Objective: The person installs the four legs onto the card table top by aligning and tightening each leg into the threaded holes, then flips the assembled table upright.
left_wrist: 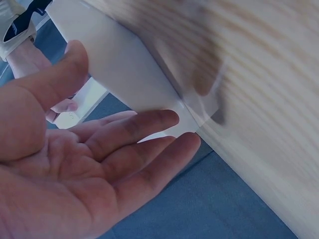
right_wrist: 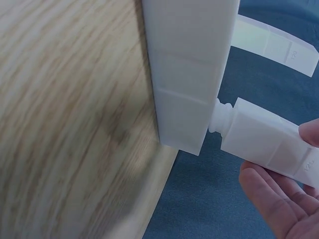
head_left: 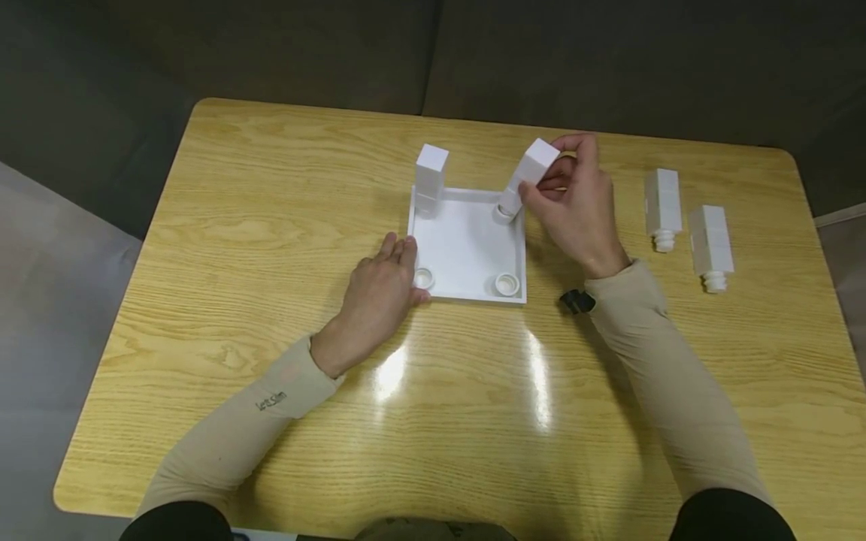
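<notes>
Head: the right hand (head_left: 575, 207) pinches a tilted white leg (head_left: 523, 173) at the far-right socket (head_left: 502, 216) of the white tray (head_left: 467, 244). Left wrist: the left hand (left_wrist: 82, 172), fingers extended, lies against the tray's left side. Right wrist: the threaded neck (right_wrist: 220, 117) should sit square before turning.

Over the tray (head_left: 467, 240), a hand could pass between the upright post (head_left: 431, 179) and the tilted post (head_left: 534, 164) in the right hand (head_left: 578, 207). The left hand (head_left: 380, 289) blocks the near left corner; two loose posts (head_left: 663, 203) obstruct the table's (head_left: 271, 188) right side.
</notes>
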`<control>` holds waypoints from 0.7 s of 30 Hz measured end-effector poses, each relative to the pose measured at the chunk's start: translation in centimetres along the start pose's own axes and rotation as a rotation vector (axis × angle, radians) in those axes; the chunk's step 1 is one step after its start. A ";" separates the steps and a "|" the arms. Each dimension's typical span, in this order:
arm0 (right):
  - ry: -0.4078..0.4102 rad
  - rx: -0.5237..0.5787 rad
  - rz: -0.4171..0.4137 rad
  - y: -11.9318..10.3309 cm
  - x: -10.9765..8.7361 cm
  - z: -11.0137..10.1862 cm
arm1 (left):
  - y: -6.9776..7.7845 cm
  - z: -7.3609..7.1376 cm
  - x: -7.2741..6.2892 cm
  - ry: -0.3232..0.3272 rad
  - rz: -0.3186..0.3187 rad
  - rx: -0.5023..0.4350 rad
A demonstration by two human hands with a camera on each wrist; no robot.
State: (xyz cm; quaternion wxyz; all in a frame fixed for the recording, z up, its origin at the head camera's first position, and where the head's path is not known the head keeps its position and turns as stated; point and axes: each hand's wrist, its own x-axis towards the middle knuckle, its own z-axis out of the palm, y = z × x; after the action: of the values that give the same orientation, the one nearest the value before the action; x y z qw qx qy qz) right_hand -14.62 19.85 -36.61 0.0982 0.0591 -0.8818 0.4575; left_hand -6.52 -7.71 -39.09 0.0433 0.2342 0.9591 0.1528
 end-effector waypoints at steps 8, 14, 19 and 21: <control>0.003 -0.031 -0.030 0.3 0.0 0.2 | 0.0 0.0 0.0 0.008 0.006 0.006; -0.015 -0.019 -0.026 0.2 -0.2 0.2 | 0.0 0.1 0.0 0.008 0.009 -0.002; -0.022 -0.021 -0.040 0.4 -0.3 0.2 | 0.1 0.0 -0.1 0.009 0.006 -0.002; -0.022 -0.037 -0.055 0.5 -0.3 0.3 | 0.1 0.0 -0.1 0.010 0.004 0.003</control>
State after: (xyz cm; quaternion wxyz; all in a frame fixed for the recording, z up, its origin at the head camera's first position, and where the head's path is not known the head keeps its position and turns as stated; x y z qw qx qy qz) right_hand -14.42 19.90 -37.22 0.1021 0.0866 -0.8892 0.4375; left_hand -6.38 -7.64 -39.01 0.0376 0.2355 0.9591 0.1526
